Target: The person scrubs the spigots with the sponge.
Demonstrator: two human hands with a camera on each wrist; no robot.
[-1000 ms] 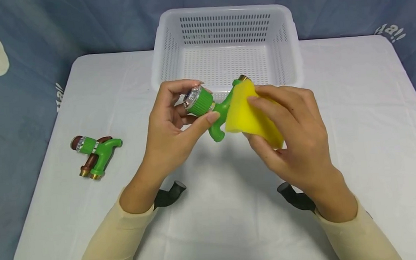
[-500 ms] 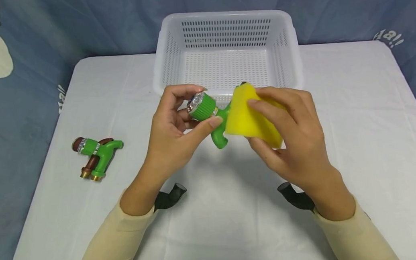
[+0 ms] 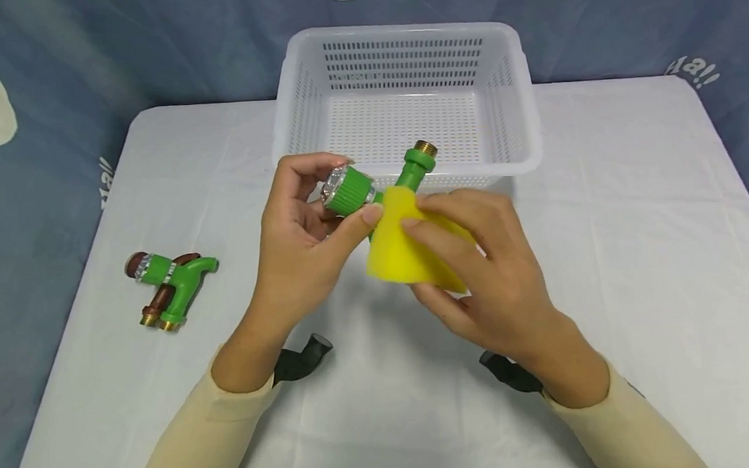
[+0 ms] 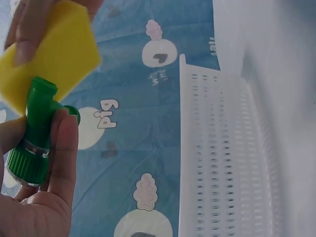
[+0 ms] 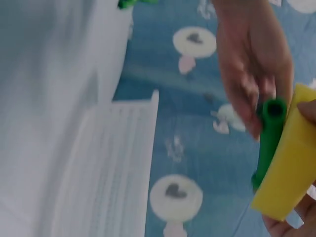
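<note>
My left hand point(image 3: 300, 250) grips a green tap point(image 3: 349, 191) by its ribbed knob end, thumb in front and fingers behind. The tap's brass-threaded end points up and away, in front of the basket. A yellow sponge point(image 3: 408, 250) is pinched in my right hand point(image 3: 497, 269) and covers the tap's middle and spout in the head view. In the left wrist view the sponge point(image 4: 64, 54) lies behind the tap's green spout point(image 4: 39, 106). The right wrist view has the sponge point(image 5: 291, 163) along the side of the green tap body point(image 5: 269, 143).
A white perforated basket point(image 3: 527, 136) stands at the back middle of the white table point(image 3: 662, 243). On the left, a green tap point(image 3: 185, 287) lies against a brown one point(image 3: 158, 305). Black curved pieces point(image 3: 301, 359) stick out by both wrists. Behind hangs a blue patterned cloth point(image 3: 594, 15).
My right hand and the sponge have moved left and toward me along the tap, uncovering its brass-threaded end. The left hand still holds the knob and has shifted only slightly.
</note>
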